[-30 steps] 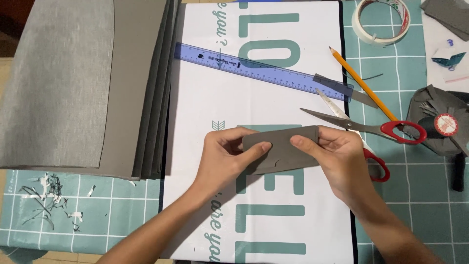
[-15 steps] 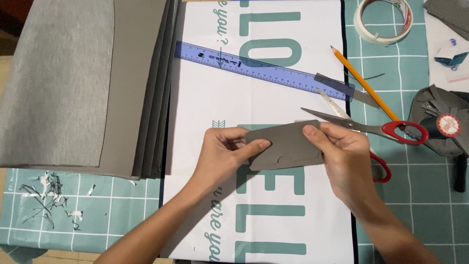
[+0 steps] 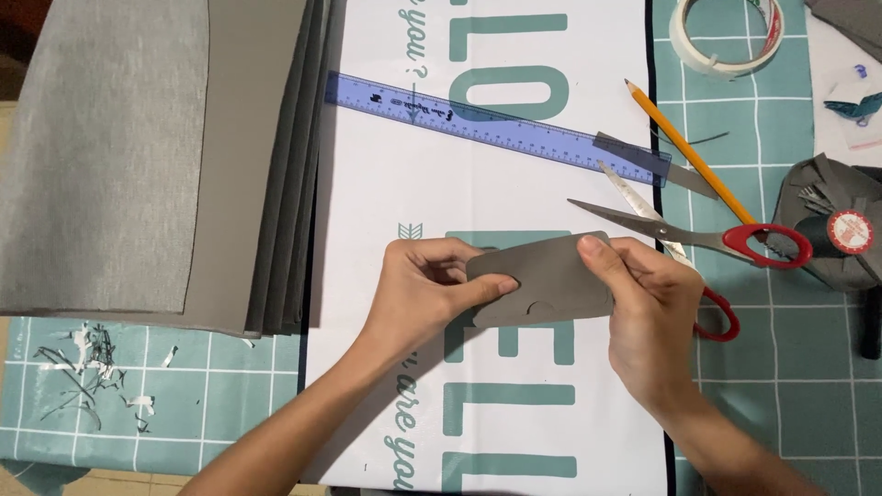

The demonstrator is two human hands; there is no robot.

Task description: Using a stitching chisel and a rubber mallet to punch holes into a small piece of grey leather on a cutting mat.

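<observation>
In the head view, a grey card piece (image 3: 542, 278) is pinched at its two ends between the left hand (image 3: 424, 294) and right hand (image 3: 648, 312), its long axis held crosswise between them, scissors (image 3: 698, 241) lying just beyond the right hand.

Craft desk: cutting mat (image 3: 781, 367), scissors (image 3: 698, 241)

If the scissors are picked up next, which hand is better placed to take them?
Right, probably. The right hand grips the grey card piece beside the open scissors, whose red handles lie just past it. The left hand holds the card's far end.
</observation>
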